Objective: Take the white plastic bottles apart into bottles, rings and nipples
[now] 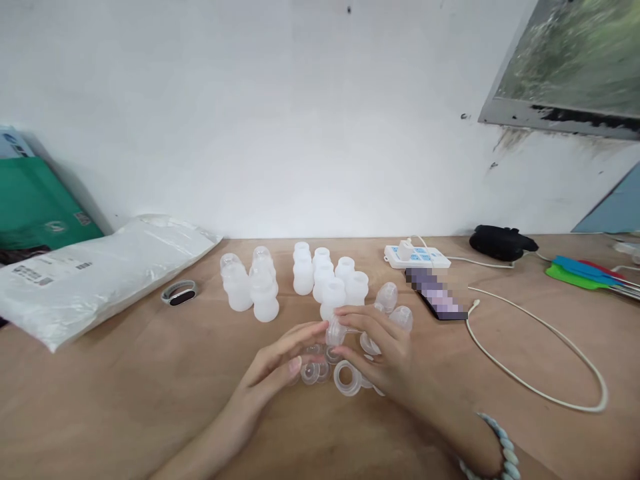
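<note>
My right hand pinches a small clear plastic piece, ridged and rounded, between thumb and fingers. Beside it is my left hand, thumb and fingers apart, its fingertips close to the piece; whether they touch it I cannot tell. Under the hands lie several clear discs and a translucent ring. Clear domed caps rest by my right hand, partly hidden. Behind stand several small milky-white bottles with open necks. To the left, another group of bottles has clear domed tops at the back.
A white plastic parcel and a grey wristband lie at left. Towards the right are a white power strip, a phone, a looped cable, a black case and coloured spatulas. A wall closes off the back.
</note>
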`<state>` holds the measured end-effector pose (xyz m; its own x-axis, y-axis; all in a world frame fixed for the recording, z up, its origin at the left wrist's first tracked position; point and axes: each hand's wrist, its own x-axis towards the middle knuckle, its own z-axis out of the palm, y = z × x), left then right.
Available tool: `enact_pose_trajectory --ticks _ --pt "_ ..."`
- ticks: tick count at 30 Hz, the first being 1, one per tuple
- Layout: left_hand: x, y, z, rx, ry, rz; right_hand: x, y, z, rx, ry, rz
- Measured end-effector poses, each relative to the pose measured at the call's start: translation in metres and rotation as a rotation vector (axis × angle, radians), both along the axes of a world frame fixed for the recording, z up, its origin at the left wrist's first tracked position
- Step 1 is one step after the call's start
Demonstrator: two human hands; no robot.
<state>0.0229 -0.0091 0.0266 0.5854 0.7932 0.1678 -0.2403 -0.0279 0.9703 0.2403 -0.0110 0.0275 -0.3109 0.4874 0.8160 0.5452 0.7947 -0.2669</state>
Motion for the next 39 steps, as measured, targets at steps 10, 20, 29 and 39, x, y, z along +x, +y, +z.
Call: enact_pose_trajectory --ticks 10,20,29,39 --pt "0.004 -0.005 -0.001 0.045 0.058 0.079 -0.009 -0.007 0.004 -0.073 0.063 0.149" --pt "0.009 -0.001 -0.016 -0.055 -0.063 0.093 -0.017 -0.013 0.008 -0.155 0.123 0.236" --pt "0.013 -0.004 -0.016 -0.075 -0.132 0.062 -0.018 -0.016 0.006 -0.19 0.173 0.138" --pt "0.011 -0.005 -0.013 0.065 -0.072 0.027 -0.017 -0.023 0.013 -0.229 0.095 0.183"
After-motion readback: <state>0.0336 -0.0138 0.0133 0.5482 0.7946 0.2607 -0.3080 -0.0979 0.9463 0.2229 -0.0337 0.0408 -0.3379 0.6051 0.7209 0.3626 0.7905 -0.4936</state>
